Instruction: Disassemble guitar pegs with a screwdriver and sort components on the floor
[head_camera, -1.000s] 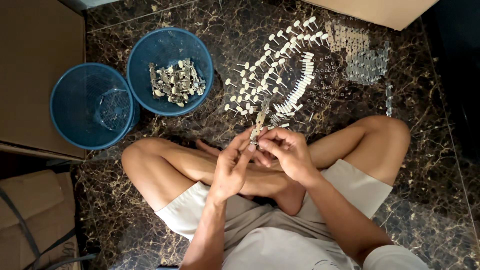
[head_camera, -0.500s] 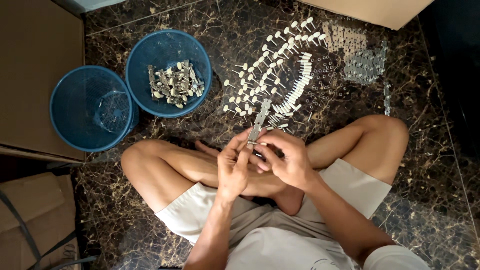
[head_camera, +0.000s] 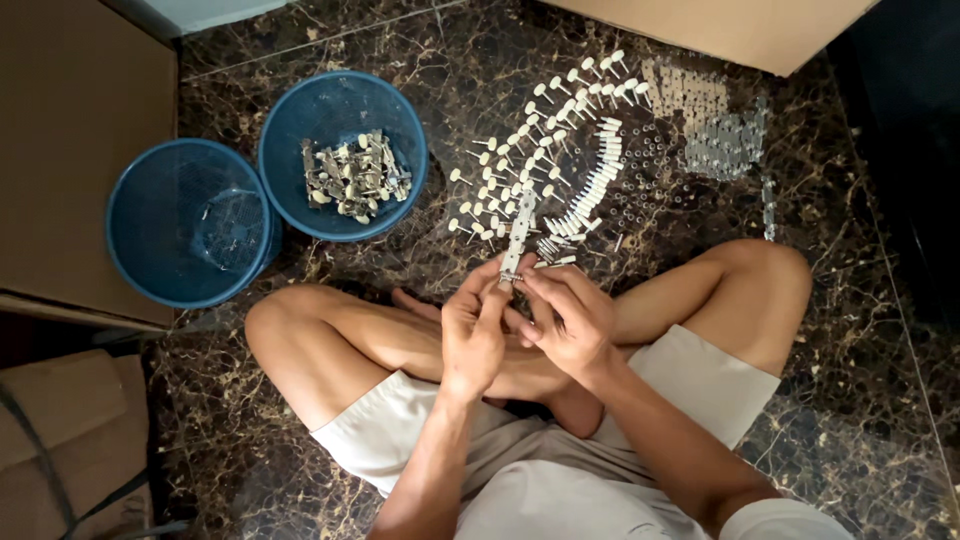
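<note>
Left hand (head_camera: 476, 335) and right hand (head_camera: 565, 318) meet over crossed legs, both pinched shut on the near end of a thin metal strip (head_camera: 518, 235) pointing away. Just beyond the strip: rows of small white-headed pins (head_camera: 560, 150) and clear parts (head_camera: 715, 135) on dark marble floor (head_camera: 850, 400). Left of the strip, two blue baskets (head_camera: 345, 105), touching; one holds parts. Cardboard boxes (head_camera: 80, 150) hem in left and far edges; open floor to the strip's right.

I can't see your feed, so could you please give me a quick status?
Both hands, left and right, grip a narrow metal strip. Strip points away. Nothing blocking.
</note>
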